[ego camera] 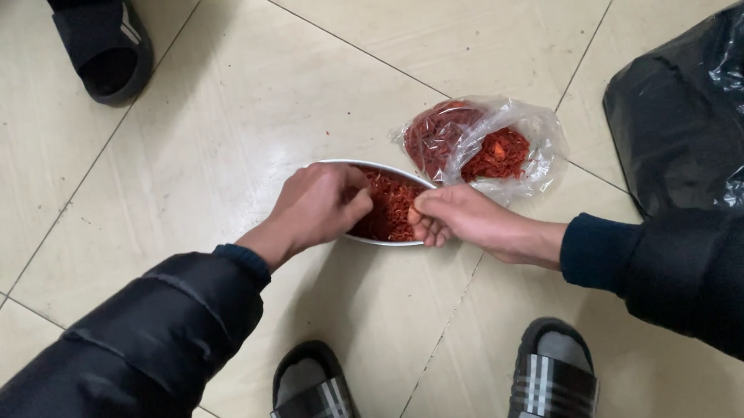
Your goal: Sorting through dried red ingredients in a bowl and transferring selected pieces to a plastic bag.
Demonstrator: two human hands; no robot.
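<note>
A white bowl (347, 161) of dried red chilli pieces (388, 208) sits on the tiled floor. My left hand (319, 206) is curled over the bowl's left side, fingers closed down among the chilli pieces. My right hand (460, 218) is at the bowl's right rim, fingertips pinched on something small and red. What exactly each hand grips is hidden by the fingers. Just behind the bowl lies a clear plastic bag (534, 136) with more red chilli inside.
A black plastic bag (688, 117) lies at the right. My two striped slippers (316, 405) are at the bottom edge. Another person's black slipper (103, 49) stands at the top left. Cream floor tiles surround the bowl.
</note>
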